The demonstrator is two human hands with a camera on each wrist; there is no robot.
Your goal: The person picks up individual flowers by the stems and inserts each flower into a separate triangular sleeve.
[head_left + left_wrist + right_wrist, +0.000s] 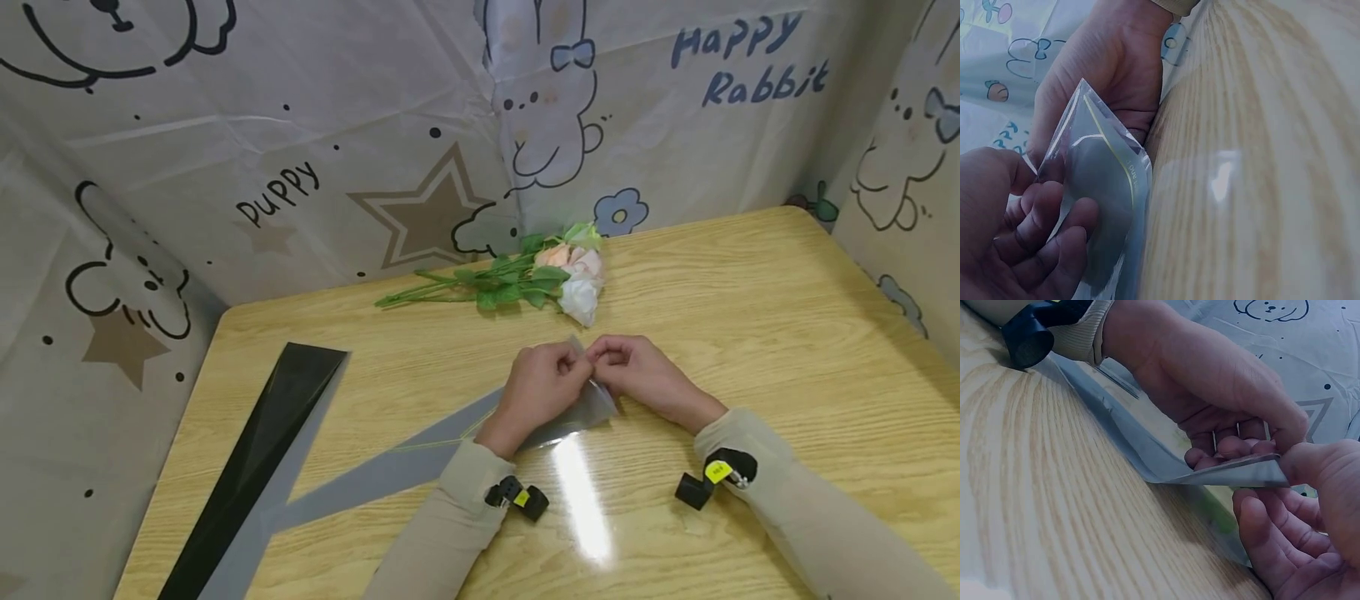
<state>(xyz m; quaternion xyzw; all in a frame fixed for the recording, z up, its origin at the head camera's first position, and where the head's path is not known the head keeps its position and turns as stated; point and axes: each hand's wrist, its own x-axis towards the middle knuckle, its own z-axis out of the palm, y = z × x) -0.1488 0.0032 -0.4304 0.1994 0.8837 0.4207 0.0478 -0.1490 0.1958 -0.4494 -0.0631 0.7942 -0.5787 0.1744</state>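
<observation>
A translucent grey plastic flower sleeve (pixel 423 462) with a thin yellow line lies across the table, its wide end raised between the two hands. My left hand (pixel 543 383) pinches the top edge of that end, fingers curled. Close beside it, my right hand (pixel 645 375) pinches the same edge at the corner. In the left wrist view, the clear corner of the sleeve (pixel 1107 212) stands up in a point between both hands. Seen from the right wrist, the film's edge (pixel 1229 475) runs between the fingers of the two hands.
Artificial roses (pixel 581 279) with green stems lie at the table's back edge. A black and grey folded sleeve (pixel 258 442) lies at the left, touching the narrow end of the held one. Printed cloth (pixel 330 100) hangs behind and at both sides of the wooden table (pixel 795 333).
</observation>
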